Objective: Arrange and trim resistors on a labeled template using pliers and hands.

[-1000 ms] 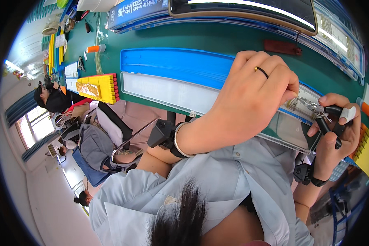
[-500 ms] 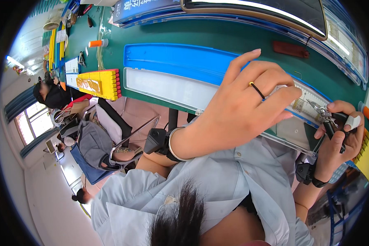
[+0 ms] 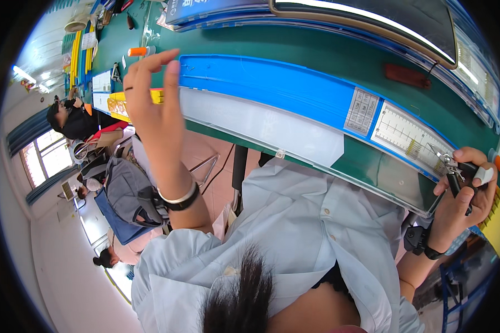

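At the right edge of the frame, the right hand (image 3: 465,186) was clenched around a pair of small black-handled metal pliers (image 3: 455,171), its fingers wrapped over the handles and the metal tips pointing up and left. The tips lay over the right end of a long blue and white wiring board (image 3: 294,105) that ran from the upper middle of the frame down to the right, on a green workbench (image 3: 328,55). A white, gridded paper chart (image 3: 405,136) on that board sat just beside the pliers' tips.

The left hand (image 3: 153,105) stood raised in the upper left of the frame, released and holding nothing, fingers spread and pointing upward, well apart from the pliers and the right hand. A silver bangle and a black band (image 3: 178,198) circled its wrist. Behind its fingertips, on the bench, lay an orange and white cylinder-shaped marker (image 3: 139,51). In the left of the frame, another person in dark clothing (image 3: 75,119) sat by the bench.
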Demonstrator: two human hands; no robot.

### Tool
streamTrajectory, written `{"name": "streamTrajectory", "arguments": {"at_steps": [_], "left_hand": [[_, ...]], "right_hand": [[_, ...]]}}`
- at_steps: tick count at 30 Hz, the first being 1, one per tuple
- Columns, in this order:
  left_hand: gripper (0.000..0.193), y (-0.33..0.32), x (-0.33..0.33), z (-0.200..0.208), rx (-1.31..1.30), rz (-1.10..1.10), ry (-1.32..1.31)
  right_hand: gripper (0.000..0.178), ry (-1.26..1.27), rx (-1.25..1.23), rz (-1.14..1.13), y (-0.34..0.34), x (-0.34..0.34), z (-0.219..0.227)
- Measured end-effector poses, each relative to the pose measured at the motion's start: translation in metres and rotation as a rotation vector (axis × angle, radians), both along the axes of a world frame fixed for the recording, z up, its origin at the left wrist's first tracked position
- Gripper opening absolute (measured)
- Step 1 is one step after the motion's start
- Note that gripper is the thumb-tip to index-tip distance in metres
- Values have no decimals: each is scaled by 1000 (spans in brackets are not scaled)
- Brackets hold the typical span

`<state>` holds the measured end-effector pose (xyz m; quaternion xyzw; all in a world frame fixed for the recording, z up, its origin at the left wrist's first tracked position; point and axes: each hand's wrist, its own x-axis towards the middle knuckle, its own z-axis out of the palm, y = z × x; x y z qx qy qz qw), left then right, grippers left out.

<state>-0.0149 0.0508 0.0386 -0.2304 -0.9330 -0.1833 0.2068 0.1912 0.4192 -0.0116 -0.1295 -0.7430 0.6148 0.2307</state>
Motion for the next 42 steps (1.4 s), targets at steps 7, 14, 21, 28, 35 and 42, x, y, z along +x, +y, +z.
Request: {"name": "streamTrajectory", "arguments": {"at_steps": [7, 14, 21, 28, 35, 42], "left_hand": [[15, -27, -29, -8, -142, -57, -178], [16, 2, -39, -23, -177, -233, -146], [11, 15, -25, -16, -81, -230, -152], [10, 50, 11, -8, 14, -272, -27], [11, 104, 34, -25, 143, -514, 40], [14, 138, 38, -30, 202, -577, 108]], "right_hand": [[51, 7, 16, 15, 3, 1, -5], [46, 17, -10, 21, 2, 2, -6], [48, 17, -4, 26, 4, 1, -6], [47, 39, -1, 32, 4, 1, -6], [46, 53, -59, 41, 0, 0, -9], [47, 75, -65, 24, 2, 0, -4]]}}
